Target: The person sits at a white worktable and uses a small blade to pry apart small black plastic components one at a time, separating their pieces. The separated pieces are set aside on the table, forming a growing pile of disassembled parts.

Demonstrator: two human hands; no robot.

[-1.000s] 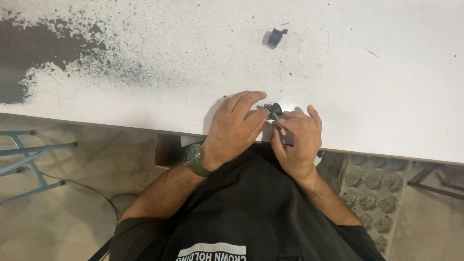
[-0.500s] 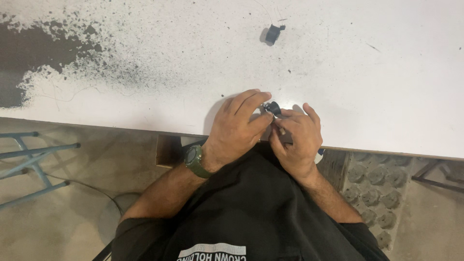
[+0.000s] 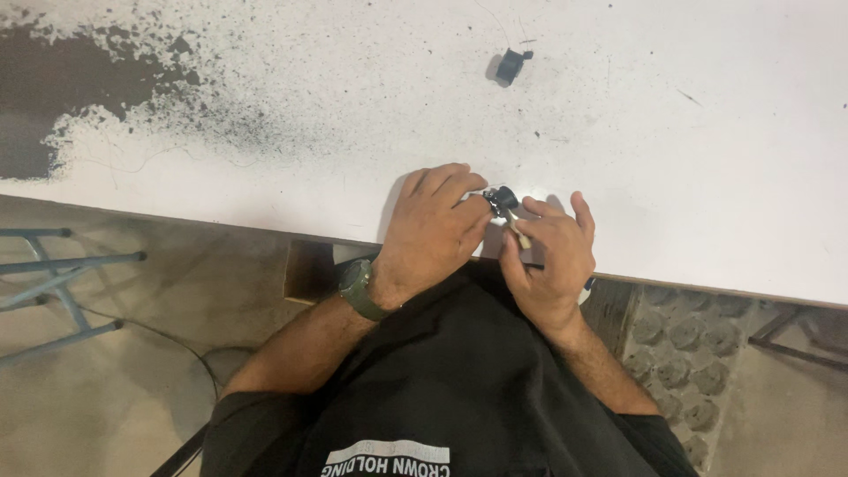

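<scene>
Pinching small black round metal part (image 3: pixel 503 198) between both hands at table (image 3: pixel 707 159) near edge: left hand (image 3: pixel 433 231) grip pressed around it, right hand (image 3: pixel 549 256) grip holding thin pale tool (image 3: pixel 519 231) against it. Nothing shifted since second ago; work ongoing. Second small black part (image 3: pixel 510 66) well beyond grip.

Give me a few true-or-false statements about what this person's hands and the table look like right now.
1. Both hands meet on a small dark part at the table's near edge. True.
2. The left hand wears a watch at the wrist. True.
3. The right hand lies flat and empty on the table. False: its fingers hold a thin tool against the part.
4. A second dark part lies farther up the table, untouched. True.
5. The tabletop is evenly white. False: a dark worn patch spreads at the left.
</scene>
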